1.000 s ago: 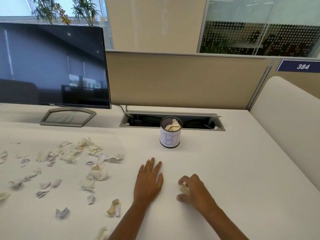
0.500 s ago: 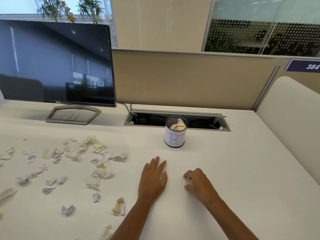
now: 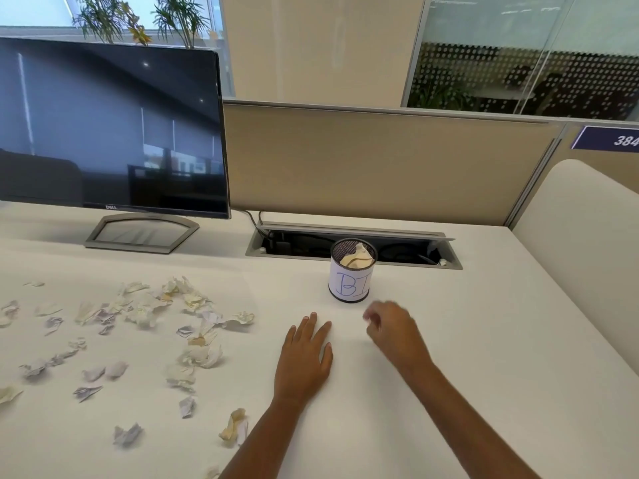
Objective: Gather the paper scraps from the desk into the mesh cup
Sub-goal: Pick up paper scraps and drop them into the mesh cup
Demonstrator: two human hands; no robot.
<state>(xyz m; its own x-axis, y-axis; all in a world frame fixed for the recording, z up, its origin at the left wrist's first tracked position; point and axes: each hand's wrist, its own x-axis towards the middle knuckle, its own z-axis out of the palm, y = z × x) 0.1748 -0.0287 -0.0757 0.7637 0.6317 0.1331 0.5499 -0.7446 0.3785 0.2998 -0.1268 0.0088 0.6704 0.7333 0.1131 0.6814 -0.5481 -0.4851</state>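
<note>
Mesh cup (image 3: 352, 276), heaped to its rim, stands just beyond the right hand (image 3: 394, 331) — fingers curled, blurred, contents untellable. A careless drop could bounce out or tip it — the left hand (image 3: 304, 361) lies flat, fingers close together, scraps (image 3: 155, 312) scattered leftward

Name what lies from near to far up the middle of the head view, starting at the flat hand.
left hand → mesh cup → cable recess in the desk → beige partition. The right hand is left out: it overlaps the left hand in depth.
</note>
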